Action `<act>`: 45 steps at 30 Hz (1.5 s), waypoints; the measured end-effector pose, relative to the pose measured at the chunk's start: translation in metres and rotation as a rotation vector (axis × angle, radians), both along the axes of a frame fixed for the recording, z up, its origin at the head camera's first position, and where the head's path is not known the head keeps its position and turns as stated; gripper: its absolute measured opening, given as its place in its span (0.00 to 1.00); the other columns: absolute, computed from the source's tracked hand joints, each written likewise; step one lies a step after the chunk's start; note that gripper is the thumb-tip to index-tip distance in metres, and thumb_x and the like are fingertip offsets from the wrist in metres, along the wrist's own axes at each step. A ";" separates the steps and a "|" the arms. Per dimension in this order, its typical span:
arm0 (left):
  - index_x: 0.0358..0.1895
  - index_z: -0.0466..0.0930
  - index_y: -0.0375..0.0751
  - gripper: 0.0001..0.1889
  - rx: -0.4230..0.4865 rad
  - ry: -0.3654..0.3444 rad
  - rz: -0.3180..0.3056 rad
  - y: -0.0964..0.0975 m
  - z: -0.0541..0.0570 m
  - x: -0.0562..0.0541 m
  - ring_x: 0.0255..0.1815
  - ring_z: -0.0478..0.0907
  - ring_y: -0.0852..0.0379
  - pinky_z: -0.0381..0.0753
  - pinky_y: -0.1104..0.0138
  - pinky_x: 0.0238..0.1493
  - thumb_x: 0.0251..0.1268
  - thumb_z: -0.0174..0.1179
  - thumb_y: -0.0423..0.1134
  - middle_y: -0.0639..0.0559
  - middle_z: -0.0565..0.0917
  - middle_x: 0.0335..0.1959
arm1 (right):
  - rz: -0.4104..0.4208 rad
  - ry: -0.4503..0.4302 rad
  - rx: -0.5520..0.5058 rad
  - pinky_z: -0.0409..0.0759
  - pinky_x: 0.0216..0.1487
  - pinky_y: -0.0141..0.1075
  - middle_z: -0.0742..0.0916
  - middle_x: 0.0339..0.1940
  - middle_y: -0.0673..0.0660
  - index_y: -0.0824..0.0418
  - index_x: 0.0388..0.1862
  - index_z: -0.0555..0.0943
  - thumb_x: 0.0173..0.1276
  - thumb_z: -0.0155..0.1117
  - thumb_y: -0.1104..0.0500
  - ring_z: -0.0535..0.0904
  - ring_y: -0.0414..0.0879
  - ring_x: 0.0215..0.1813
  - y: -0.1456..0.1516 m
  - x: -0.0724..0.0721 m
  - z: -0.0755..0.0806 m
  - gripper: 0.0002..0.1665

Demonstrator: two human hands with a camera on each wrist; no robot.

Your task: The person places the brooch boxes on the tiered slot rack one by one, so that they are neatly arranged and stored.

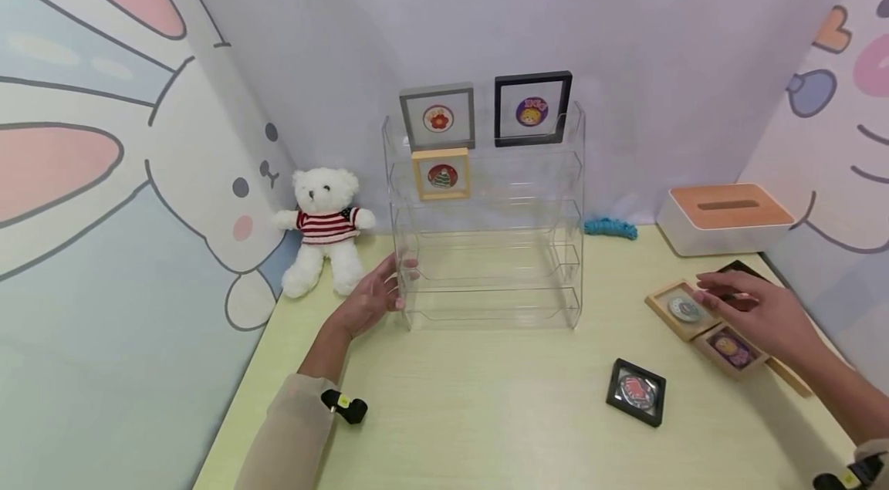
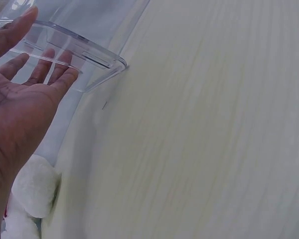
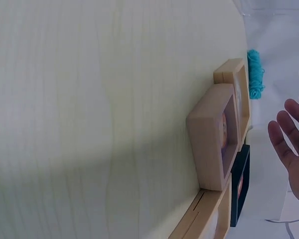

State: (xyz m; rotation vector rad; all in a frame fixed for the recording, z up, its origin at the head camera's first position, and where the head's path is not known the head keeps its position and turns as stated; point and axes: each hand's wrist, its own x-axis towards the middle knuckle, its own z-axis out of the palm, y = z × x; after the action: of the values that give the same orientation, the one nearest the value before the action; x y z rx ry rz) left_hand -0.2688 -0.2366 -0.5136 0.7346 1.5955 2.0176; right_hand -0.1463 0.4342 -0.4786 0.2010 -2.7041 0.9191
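Note:
My left hand (image 1: 375,294) is at the lower left side of a clear acrylic tiered rack (image 1: 486,289), its fingertips against the side panel. In the left wrist view the fingers of that hand (image 2: 27,102) are extended beside the rack's clear edge (image 2: 97,59). On the rack stand a grey frame (image 1: 474,116), a black frame (image 1: 498,112) and a small wooden frame (image 1: 465,175). My right hand (image 1: 760,309), holding nothing, hovers over a light wooden frame (image 1: 663,297) and a brownish frame (image 1: 715,359). In the right wrist view its fingers (image 3: 291,132) are spread.
A small black frame (image 1: 637,393) lies alone on the table (image 1: 486,405). Another dark frame (image 3: 240,184) and a wooden frame (image 3: 194,219) lie by the right-hand group. Behind are a white teddy bear (image 1: 325,204), a blue yarn bundle (image 1: 611,228) and a tissue box (image 1: 729,216).

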 end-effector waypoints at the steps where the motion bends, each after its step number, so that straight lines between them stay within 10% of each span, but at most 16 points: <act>1: 0.93 0.35 0.41 0.53 -0.006 -0.004 0.007 0.000 0.001 0.000 0.78 0.64 0.54 0.83 0.72 0.55 0.73 0.56 0.17 0.42 0.59 0.86 | -0.005 0.003 0.009 0.74 0.42 0.12 0.78 0.50 0.14 0.62 0.63 0.89 0.77 0.76 0.57 0.72 0.08 0.47 0.002 -0.001 -0.002 0.19; 6: 0.93 0.34 0.41 0.56 -0.027 -0.020 0.027 0.001 0.003 0.002 0.77 0.65 0.56 0.83 0.72 0.54 0.65 0.52 0.13 0.40 0.58 0.87 | 0.003 0.009 0.042 0.75 0.40 0.12 0.81 0.48 0.20 0.64 0.62 0.89 0.76 0.76 0.60 0.71 0.08 0.46 0.012 -0.011 -0.010 0.19; 14: 0.93 0.36 0.43 0.56 -0.033 -0.007 0.023 0.001 0.001 0.001 0.78 0.64 0.53 0.83 0.71 0.56 0.65 0.53 0.13 0.44 0.61 0.85 | 0.050 0.046 0.192 0.77 0.36 0.20 0.91 0.50 0.66 0.63 0.59 0.91 0.73 0.78 0.63 0.71 0.14 0.42 0.019 -0.040 -0.022 0.17; 29: 0.92 0.37 0.39 0.54 -0.075 -0.016 0.048 0.003 0.007 0.004 0.79 0.66 0.50 0.84 0.70 0.54 0.68 0.54 0.15 0.46 0.64 0.84 | 0.105 -0.105 0.311 0.77 0.35 0.32 0.91 0.53 0.69 0.61 0.51 0.93 0.72 0.74 0.68 0.88 0.54 0.44 0.006 -0.067 -0.028 0.11; 45: 0.92 0.37 0.39 0.55 -0.093 -0.020 0.059 0.003 0.008 0.004 0.80 0.66 0.52 0.83 0.67 0.58 0.68 0.58 0.17 0.46 0.64 0.84 | 0.111 -0.048 0.317 0.79 0.37 0.36 0.90 0.45 0.62 0.62 0.46 0.92 0.72 0.73 0.71 0.84 0.50 0.40 0.008 -0.074 -0.040 0.08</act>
State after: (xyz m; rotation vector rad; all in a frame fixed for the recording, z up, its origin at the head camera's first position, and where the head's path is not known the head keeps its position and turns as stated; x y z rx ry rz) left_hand -0.2646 -0.2338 -0.5056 0.6378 1.7061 1.9700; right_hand -0.2200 0.4426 -0.5188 0.4009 -2.8959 0.5216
